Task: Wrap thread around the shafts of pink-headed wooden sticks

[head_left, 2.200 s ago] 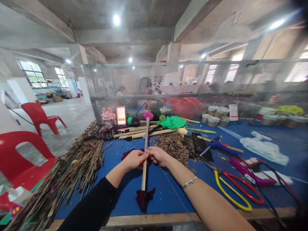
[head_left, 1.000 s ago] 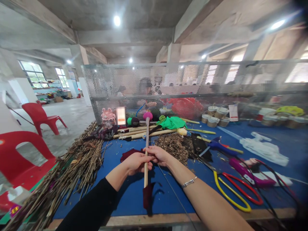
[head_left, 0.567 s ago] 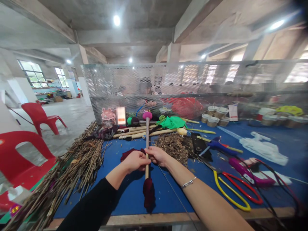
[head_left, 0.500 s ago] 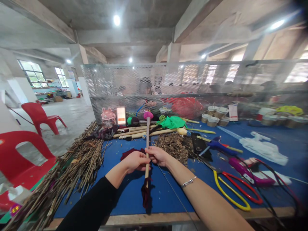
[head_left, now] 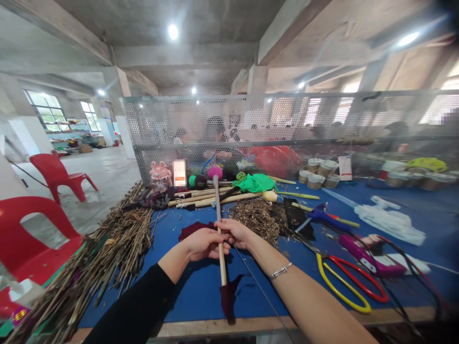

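Containers first. Back right, a huddle of brown, white-topped cups [head_left: 315,183] stands at the foot of the perforated metal panel [head_left: 165,114]; cannot tell whether the white is lid, lining or filling. Second cup group [head_left: 398,180] farther right, a yellow-green cover [head_left: 426,165] lying over part of it; contents not readable. Back left, a pink animal-shaped jar [head_left: 160,172], its lower part clear-looking, inside indistinct. White plastic bag [head_left: 389,220] crumpled flat on the blue counter [head_left: 201,301]; cannot make out anything within. Brown plant chips [head_left: 256,217] heap loose on the counter, just beyond the right hand.

Work in hand: pale stick [head_left: 222,267], magenta ball [head_left: 215,173] at its far end, maroon cloth [head_left: 228,301] at the near end, held over the counter's middle. Left hand [head_left: 203,244] pinches the stick between thumb and fingers; right hand [head_left: 234,233] grips it just above, fingertips nearly meeting the left's.

Hard to see: the stick's middle, covered by fingers; a second maroon piece [head_left: 191,231], partly behind the left hand; the blades of the yellow-and-red-handled scissors [head_left: 319,263], running in among dark scraps. Red chair [head_left: 32,234] cut by the left edge. A co-worker [head_left: 215,138] shows only in fragments through the panel. Far right smeared.
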Motion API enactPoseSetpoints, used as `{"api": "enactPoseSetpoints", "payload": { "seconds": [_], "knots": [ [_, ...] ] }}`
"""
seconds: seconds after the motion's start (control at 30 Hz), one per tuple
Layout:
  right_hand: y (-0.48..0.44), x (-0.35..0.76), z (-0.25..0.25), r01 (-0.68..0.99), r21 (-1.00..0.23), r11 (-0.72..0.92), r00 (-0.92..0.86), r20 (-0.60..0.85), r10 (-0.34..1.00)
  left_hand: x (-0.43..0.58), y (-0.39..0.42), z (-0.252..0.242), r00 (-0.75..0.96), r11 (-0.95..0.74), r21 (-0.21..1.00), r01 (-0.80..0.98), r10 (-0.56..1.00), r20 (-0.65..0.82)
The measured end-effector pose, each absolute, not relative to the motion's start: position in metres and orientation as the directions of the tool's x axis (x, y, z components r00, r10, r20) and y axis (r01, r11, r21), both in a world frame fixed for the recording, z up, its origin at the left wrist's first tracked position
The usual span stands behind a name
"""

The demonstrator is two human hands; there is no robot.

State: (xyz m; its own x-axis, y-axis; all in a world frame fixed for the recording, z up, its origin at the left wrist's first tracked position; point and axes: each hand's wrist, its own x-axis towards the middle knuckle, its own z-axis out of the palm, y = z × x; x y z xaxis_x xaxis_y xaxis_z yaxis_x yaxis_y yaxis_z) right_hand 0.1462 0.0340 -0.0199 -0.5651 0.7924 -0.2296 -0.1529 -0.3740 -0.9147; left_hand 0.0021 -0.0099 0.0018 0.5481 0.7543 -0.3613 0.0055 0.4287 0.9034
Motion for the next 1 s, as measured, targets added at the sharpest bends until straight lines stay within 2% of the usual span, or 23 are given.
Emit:
{"api": "enactPoseSetpoints", "payload": {
  "seconds": [0.1,0.2,0.27,0.33,0.5,0.57,0.63,0.7,0.77,0.9,1.0],
  "knots": [
    [0.034,0.145,-0.022,-0.127,-0.938,-0.322,-0.554,-0.202,0.808,0.003,-0.010,0.000,0.529,0.421,0.905,0.061,0.755,-0.387],
    [0.034,0.140,-0.026,-0.082,-0.962,-0.260,-0.530,-0.179,0.829,0.003,-0.011,-0.005,0.342,0.249,0.935,0.252,0.881,-0.327],
    [0.035,0.139,-0.027,-0.074,-0.964,-0.254,-0.534,-0.176,0.827,0.003,-0.011,-0.005,0.270,0.172,0.938,0.301,0.928,-0.257],
    [0.035,0.141,-0.026,-0.086,-0.958,-0.275,-0.552,-0.184,0.814,0.002,-0.011,-0.003,0.308,0.196,0.950,0.242,0.913,-0.267],
    [0.032,0.145,-0.020,-0.074,-0.955,-0.288,-0.614,-0.184,0.767,0.001,-0.011,0.005,0.496,0.382,0.923,0.043,0.794,-0.352],
    [0.031,0.142,-0.021,-0.062,-0.961,-0.268,-0.568,-0.187,0.801,0.002,-0.010,0.004,0.479,0.382,0.921,0.078,0.796,-0.371],
    [0.030,0.138,-0.022,-0.050,-0.965,-0.257,-0.519,-0.195,0.832,0.002,-0.010,0.000,0.390,0.311,0.934,0.177,0.849,-0.357],
    [0.029,0.134,-0.023,-0.039,-0.970,-0.239,-0.490,-0.190,0.851,0.001,-0.010,-0.003,0.288,0.202,0.942,0.270,0.916,-0.279],
    [0.029,0.133,-0.022,-0.034,-0.972,-0.233,-0.491,-0.186,0.851,0.000,-0.010,-0.003,0.263,0.141,0.945,0.294,0.939,-0.222],
    [0.030,0.139,-0.016,-0.076,-0.957,-0.280,-0.571,-0.189,0.799,-0.003,-0.011,0.006,0.389,0.264,0.952,0.156,0.869,-0.305],
    [0.032,0.146,-0.013,-0.132,-0.935,-0.329,-0.623,-0.180,0.761,-0.003,-0.011,0.011,0.486,0.356,0.935,0.004,0.816,-0.313]
  ]
}}
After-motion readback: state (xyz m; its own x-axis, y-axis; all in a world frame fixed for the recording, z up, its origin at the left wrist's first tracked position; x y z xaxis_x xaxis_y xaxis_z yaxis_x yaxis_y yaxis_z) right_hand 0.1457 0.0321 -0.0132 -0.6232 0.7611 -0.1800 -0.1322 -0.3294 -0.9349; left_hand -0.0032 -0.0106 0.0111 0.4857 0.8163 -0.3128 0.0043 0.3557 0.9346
